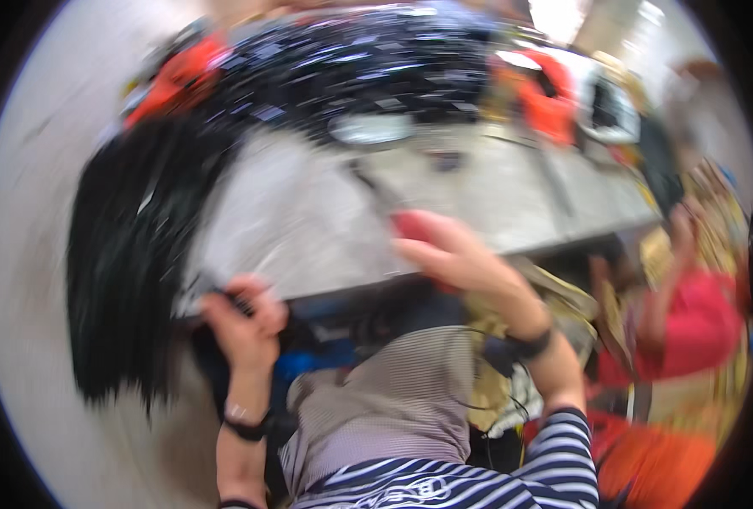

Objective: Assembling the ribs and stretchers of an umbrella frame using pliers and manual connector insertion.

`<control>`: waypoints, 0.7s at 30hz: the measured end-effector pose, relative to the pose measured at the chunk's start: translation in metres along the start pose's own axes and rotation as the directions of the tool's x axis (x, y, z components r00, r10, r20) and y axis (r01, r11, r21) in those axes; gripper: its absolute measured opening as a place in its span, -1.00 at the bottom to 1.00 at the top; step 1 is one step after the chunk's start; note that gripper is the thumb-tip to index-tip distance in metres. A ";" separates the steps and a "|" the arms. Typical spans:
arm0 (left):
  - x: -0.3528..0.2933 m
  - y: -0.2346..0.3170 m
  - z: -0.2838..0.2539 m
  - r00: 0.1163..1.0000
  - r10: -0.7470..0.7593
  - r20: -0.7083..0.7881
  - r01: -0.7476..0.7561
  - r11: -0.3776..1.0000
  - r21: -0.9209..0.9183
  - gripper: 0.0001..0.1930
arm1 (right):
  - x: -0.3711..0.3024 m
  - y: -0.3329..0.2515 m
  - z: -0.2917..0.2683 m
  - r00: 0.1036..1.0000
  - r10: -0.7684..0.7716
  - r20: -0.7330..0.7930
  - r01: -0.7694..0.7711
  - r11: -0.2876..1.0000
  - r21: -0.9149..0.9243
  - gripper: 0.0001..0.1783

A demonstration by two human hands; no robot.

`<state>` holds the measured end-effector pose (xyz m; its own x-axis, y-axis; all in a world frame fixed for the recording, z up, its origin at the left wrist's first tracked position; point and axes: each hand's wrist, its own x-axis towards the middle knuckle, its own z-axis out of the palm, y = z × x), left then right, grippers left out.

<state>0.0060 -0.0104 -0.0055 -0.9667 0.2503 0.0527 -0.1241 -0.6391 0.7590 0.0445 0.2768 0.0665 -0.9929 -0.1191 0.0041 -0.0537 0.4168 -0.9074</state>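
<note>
My left hand [245,331] is at the table's front edge, its fingers curled together around a small dark thing too blurred to name. Just left of it, a thick bundle of long black strands [126,271] hangs over the table's side. My right hand [444,250] hovers above the front edge of the grey table [300,220], farther right. Its fingers are smeared by motion, with a red patch at the fingertips. A slim dark tool-like thing [368,180] shows just beyond them; whether it is touched, I cannot tell.
A wide heap of shiny black pieces [351,68] covers the table's back. Before it lies a pale round dish [372,128]. Orange-red things stand at the back left [177,81] and back right [550,93]. Another person in red clothing [690,327] sits at the right.
</note>
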 end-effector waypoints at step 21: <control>-0.004 0.013 0.014 0.986 0.069 0.155 -0.132 0.884 0.448 -0.05 | -0.048 -0.052 0.052 0.746 0.119 0.656 -0.571 0.621 0.537 -0.48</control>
<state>0.0110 -0.0093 0.0127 -0.9267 0.3152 0.2046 0.1181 -0.2727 0.9548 0.1002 0.2142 0.0915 -0.6769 -0.6301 -0.3805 0.5911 -0.1573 -0.7911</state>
